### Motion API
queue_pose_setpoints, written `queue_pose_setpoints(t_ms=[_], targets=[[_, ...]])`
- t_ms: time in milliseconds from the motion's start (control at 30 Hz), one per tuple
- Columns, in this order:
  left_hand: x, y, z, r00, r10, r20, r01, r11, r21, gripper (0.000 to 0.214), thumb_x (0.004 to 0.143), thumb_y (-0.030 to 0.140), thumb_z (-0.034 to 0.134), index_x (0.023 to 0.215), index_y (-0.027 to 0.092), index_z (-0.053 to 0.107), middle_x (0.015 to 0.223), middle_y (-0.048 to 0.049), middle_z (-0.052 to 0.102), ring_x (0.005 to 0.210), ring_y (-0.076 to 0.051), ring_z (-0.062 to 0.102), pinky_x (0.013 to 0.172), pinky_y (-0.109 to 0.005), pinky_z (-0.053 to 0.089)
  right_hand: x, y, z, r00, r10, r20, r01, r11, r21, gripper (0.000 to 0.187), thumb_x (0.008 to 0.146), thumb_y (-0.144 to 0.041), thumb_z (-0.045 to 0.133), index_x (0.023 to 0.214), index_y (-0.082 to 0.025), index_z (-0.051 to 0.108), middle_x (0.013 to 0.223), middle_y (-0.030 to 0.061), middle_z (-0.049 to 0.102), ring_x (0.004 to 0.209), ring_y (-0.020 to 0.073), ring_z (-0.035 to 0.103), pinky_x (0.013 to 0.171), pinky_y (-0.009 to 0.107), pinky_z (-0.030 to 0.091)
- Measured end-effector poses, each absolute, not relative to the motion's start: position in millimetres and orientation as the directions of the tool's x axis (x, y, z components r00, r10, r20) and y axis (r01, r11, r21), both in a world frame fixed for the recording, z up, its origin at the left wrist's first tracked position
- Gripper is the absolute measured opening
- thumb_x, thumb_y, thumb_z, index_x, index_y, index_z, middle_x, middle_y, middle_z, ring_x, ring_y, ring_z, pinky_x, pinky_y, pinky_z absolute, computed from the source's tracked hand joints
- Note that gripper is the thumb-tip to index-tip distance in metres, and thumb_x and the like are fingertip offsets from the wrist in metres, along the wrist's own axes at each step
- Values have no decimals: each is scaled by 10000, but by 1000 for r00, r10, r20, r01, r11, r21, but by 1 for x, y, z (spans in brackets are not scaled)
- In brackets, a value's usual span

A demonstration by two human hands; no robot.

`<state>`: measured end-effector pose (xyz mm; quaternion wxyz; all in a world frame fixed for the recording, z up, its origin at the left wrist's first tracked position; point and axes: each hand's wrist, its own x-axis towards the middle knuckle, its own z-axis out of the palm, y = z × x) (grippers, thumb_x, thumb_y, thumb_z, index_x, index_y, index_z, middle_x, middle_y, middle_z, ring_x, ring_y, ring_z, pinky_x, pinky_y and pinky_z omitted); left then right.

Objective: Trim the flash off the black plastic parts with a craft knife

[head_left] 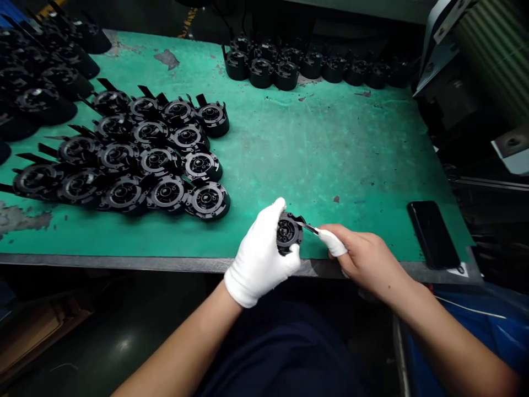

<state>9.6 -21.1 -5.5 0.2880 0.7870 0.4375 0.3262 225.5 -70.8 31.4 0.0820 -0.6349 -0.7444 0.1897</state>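
My left hand [262, 251], in a white glove, is closed around a round black plastic housing [288, 231] at the table's front edge. The housing's ringed face is turned up toward me. My right hand [363, 253] is bare except for a white cover on one digit, and it grips a slim knife-like tool [309, 227]. The tool's metal tip reaches the upper right rim of the housing. Most of its handle is hidden in my fingers.
Rows of similar black housings [167, 191] stand on the green tabletop [322, 149] to the left, with more at the far left. Another group [261, 71] lines the back edge. A black phone [433, 234] lies at right, near machinery [475, 82]. A blue bag [475, 325] is below.
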Motion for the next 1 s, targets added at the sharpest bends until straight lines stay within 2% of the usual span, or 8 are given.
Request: queue_pose_setpoints(t_ms=[67, 167, 233, 433, 600, 800, 1000], targets=[[-1, -16, -2, 490, 843, 225, 466, -471, 749, 829, 784, 189, 651, 1524, 131, 281, 1546, -179, 424, 1457, -295, 414, 1232, -465, 367, 229, -76, 34, -215, 962, -167, 895, 126, -429, 307, 1040, -296, 406, 1209, -231, 655, 918, 41, 785, 753, 225, 738, 655, 324, 540], [-8, -12, -1, 520, 832, 192, 467, -465, 752, 894, 791, 280, 729, 1537, 149, 254, 1591, -171, 361, 1494, -312, 353, 1253, -484, 329, 231, -78, 34, -302, 940, -160, 858, 195, -475, 332, 1025, -254, 418, 1267, -209, 641, 1146, 73, 769, 974, 245, 742, 799, 347, 574], [-7, -11, -3, 513, 838, 184, 486, -460, 743, 963, 773, 375, 796, 1538, 161, 252, 1576, -175, 383, 1480, -325, 375, 1241, -495, 347, 231, -76, 33, -344, 927, -153, 849, 237, -471, 362, 1016, -232, 423, 1305, -194, 636, 1254, 87, 734, 1070, 260, 722, 857, 367, 582], [-3, -9, -6, 536, 825, 179, 481, -472, 738, 906, 807, 416, 791, 1520, 191, 280, 1514, -164, 458, 1427, -308, 453, 1201, -484, 409, 233, -73, 33, -449, 875, -183, 826, 328, -458, 440, 935, -125, 433, 1315, -161, 651, 1266, 105, 729, 1063, 265, 730, 858, 363, 603], [-5, -5, -2, 551, 816, 174, 477, -480, 736, 895, 805, 433, 793, 1507, 182, 300, 1511, -170, 459, 1429, -308, 449, 1210, -482, 397, 232, -72, 34, -412, 887, -209, 860, 303, -410, 472, 910, -114, 454, 1349, -157, 624, 1264, 116, 726, 1048, 280, 730, 854, 398, 605], [-7, 12, 5, 731, 675, 100, 389, -533, 751, 881, 819, 438, 771, 1528, 222, 296, 1513, -143, 475, 1411, -309, 482, 1181, -480, 436, 231, -62, 40, -496, 813, -307, 831, 341, -439, 454, 887, -89, 488, 1294, -210, 647, 1202, 79, 752, 1009, 257, 738, 813, 348, 589], [-8, 18, 3, 761, 640, 110, 358, -555, 751, 870, 811, 430, 773, 1518, 193, 326, 1523, -149, 466, 1416, -307, 476, 1190, -460, 425, 231, -64, 38, -449, 847, -285, 863, 328, -384, 472, 869, -89, 489, 1313, -192, 613, 1191, 98, 741, 997, 272, 729, 759, 340, 555]])
